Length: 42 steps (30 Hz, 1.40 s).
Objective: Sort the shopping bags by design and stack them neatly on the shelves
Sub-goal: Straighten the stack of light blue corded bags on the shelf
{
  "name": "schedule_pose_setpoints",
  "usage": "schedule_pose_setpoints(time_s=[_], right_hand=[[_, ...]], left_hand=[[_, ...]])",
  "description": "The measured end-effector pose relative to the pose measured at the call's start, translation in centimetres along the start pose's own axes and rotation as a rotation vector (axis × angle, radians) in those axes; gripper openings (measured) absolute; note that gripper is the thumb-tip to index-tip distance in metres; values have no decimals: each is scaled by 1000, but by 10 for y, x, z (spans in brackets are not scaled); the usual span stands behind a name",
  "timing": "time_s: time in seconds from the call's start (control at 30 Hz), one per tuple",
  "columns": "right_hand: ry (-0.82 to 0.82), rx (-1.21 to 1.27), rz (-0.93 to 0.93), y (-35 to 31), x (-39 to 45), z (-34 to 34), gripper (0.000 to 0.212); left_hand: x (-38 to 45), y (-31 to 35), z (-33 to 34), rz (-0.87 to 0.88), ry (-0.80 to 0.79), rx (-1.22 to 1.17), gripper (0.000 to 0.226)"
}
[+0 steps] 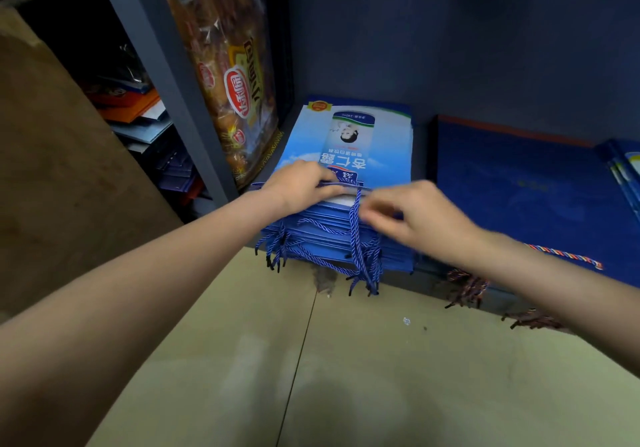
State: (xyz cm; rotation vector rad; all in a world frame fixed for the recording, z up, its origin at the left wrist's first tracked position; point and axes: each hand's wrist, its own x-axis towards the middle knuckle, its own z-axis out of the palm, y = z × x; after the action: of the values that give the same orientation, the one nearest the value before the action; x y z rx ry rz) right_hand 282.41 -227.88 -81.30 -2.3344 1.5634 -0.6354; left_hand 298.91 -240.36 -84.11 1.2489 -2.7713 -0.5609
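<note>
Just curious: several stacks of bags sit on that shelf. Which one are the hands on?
The light blue stack at the left, with a can pictured on top. The dark blue stack lies untouched to its right.

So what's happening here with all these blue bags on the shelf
A person is tidying a stack of light blue printed shopping bags lying flat on the bottom shelf. The left hand rests on the top bag's near edge, while the right hand handles a blue rope handle hanging over the front. A dark blue stack lies beside it on the right.

Both arms extended; left hand (300,183) flat, right hand (420,218) fingers (375,219) curled.
</note>
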Motion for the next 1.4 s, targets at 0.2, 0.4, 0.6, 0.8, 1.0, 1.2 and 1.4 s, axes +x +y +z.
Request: schedule_pose_setpoints(time_s=[0.2, 0.4, 0.6, 0.8, 1.0, 1.2, 1.4], right_hand=[[-116, -262, 180, 16, 54, 20, 28], [-116, -291, 185, 23, 67, 18, 27], [-146, -256, 147, 24, 78, 7, 25], [-123, -177, 121, 30, 78, -5, 21], [-144, -194, 94, 31, 80, -5, 20], [-125, -156, 78, 37, 78, -7, 22], [-67, -116, 114, 42, 75, 0, 22]], left_hand=[[-19, -5, -6, 128, 210, -57, 21], [-55, -49, -4, 305, 627, 396, 14], [-57, -57, -6, 466, 516, 493, 30], [-28, -38, -17, 471, 519, 462, 36], [-16, -35, -37, 589, 481, 652, 22], [-16, -35, -47, 607, 301, 616, 36], [-6, -42, -31, 571, 481, 486, 8]])
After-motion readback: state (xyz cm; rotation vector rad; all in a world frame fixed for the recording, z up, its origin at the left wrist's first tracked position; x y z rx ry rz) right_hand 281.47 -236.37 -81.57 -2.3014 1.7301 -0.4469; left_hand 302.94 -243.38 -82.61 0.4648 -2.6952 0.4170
